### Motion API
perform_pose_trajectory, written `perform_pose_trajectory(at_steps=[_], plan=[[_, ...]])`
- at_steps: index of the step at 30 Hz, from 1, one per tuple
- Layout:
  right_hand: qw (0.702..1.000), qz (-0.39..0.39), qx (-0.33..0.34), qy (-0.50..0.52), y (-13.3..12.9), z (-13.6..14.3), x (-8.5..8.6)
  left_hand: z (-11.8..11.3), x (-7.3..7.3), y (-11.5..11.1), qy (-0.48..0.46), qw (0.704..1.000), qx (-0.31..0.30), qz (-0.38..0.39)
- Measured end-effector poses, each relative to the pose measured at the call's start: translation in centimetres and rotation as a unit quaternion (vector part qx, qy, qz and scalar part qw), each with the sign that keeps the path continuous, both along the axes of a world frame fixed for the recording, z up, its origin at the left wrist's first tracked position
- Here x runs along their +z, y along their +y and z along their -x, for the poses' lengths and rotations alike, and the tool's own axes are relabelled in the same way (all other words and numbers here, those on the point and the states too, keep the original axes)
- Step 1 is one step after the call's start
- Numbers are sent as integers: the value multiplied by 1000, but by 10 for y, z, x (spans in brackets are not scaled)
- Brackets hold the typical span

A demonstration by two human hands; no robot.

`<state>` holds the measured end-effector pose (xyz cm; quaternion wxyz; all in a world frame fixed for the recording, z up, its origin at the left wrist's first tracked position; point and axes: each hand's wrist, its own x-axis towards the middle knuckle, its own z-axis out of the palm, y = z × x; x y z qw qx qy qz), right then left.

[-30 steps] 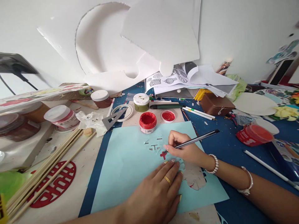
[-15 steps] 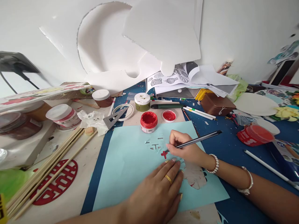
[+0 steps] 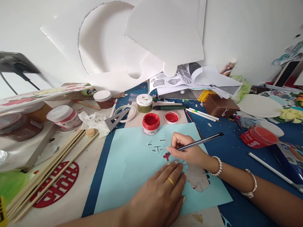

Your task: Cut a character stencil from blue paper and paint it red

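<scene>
A light blue sheet of paper (image 3: 127,164) with small cut-out slots lies in front of me. My left hand (image 3: 161,192) rests flat on it, fingers stretched out, wearing a gold ring. Pinched in my right hand (image 3: 186,146) is a slim dark-and-silver paintbrush (image 3: 201,142), its tip mostly hidden by the fingers. Just beside those fingertips is a small red cross-shaped patch (image 3: 167,156). Beyond the paper's far edge stand an uncapped jar of red paint (image 3: 151,128) and its paint-smeared lid (image 3: 171,117). A larger hole at the right of the sheet shows the board (image 3: 197,178) beneath.
Wooden sticks (image 3: 56,164) lie across a red cut-out disc (image 3: 61,186) on the left. Several paint jars, a set square (image 3: 115,120) and a tape roll (image 3: 131,110) stand or lie behind. A red tub (image 3: 258,137) and a white stick (image 3: 272,170) are at right.
The fingertips of my right hand and the paintbrush have shifted very slightly left. My left hand and the paper have stayed in place.
</scene>
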<state>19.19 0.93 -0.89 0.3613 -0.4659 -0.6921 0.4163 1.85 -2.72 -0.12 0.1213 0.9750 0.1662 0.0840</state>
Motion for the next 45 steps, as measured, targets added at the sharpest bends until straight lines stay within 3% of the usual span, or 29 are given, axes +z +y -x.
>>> perform_pose_trajectory(at_steps=[10, 17, 25, 45], plan=[[1000, 0, 6, -4, 0, -1, 0, -1, 2, 0, 2, 1000, 4, 5], [999, -13, -25, 42, 0, -7, -1, 0, 0, 0, -1, 1000, 0, 4], [1000, 14, 21, 12, 1, -12, 1, 0, 1, 0, -10, 1000, 4, -1], [999, 7, 29, -14, 0, -9, 1, -1, 2, 0, -5, 1000, 4, 3]])
